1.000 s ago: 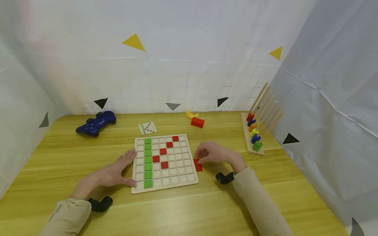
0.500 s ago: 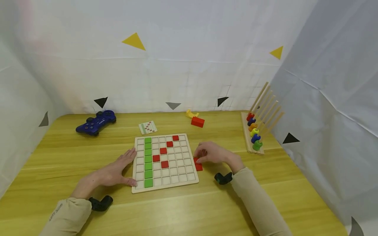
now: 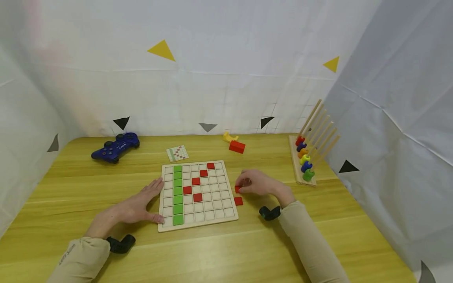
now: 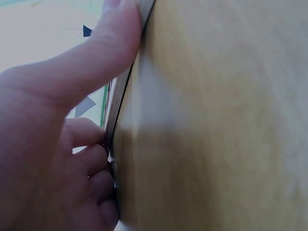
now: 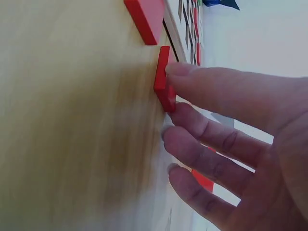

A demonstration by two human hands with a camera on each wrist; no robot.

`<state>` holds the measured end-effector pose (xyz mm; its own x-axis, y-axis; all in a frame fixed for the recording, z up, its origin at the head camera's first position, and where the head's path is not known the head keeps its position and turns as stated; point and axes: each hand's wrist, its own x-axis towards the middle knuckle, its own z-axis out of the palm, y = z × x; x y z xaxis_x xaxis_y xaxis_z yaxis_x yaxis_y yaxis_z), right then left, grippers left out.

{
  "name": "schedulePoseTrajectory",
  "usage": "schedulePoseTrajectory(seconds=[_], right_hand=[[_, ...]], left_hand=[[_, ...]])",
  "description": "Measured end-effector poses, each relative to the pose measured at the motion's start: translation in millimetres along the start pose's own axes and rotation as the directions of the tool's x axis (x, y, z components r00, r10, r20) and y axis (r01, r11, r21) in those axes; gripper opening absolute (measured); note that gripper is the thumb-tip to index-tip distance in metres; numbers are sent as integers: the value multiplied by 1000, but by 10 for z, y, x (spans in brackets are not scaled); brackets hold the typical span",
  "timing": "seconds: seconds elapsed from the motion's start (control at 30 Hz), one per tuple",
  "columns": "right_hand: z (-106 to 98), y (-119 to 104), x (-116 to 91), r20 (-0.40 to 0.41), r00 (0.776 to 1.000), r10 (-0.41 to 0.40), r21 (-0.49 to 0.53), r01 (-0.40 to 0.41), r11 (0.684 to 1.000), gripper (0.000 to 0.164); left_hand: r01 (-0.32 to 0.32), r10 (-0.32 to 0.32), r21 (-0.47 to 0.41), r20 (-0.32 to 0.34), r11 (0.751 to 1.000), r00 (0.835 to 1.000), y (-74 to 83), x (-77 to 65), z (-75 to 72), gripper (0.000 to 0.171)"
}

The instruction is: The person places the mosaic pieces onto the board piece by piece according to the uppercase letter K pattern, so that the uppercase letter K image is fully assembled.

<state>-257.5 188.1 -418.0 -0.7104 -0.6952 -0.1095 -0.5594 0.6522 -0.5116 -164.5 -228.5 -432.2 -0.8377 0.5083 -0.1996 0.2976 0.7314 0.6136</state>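
A pale square grid board [image 3: 216,214] lies on the table, with one column of green tiles [image 3: 178,199] and several red tiles [image 3: 197,197] in its cells. My left hand [image 3: 139,204] rests along its left edge, thumb on the near corner and fingers spread straight beside the rim. Just off the right edge, my right hand [image 3: 260,182] pinches a small red square tile [image 5: 163,79] between thumb and index finger; the right wrist view has it tilted. Another red tile [image 3: 238,201] lies flat right beside the board, nearer the body than the pinched one.
Behind the board lies a small pattern card [image 3: 177,153]. A blue game controller [image 3: 116,147] sits at the back left. A red block [image 3: 237,147] and a yellow curved piece [image 3: 230,137] are at the back. A peg stand [image 3: 304,161] with coloured pieces is at the right.
The pinched red tile has come apart from the one lying by the board, and a gap now shows between them. My right hand shifted slightly right; the left stayed put.
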Motion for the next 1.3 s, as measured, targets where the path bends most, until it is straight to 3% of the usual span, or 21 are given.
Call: schedulePoseTrajectory(seconds=[0.53,1.3], right_hand=[[-40,87,-39,-26,988,154,15,-154,988,15],[-62,116,-58,-31,986,161,8,-161,987,21]], left_hand=[[5,-5,-7,5,1000,1000,8,3,6,117],[-1,1,7,-4,1000,1000,4,-12,5,117]])
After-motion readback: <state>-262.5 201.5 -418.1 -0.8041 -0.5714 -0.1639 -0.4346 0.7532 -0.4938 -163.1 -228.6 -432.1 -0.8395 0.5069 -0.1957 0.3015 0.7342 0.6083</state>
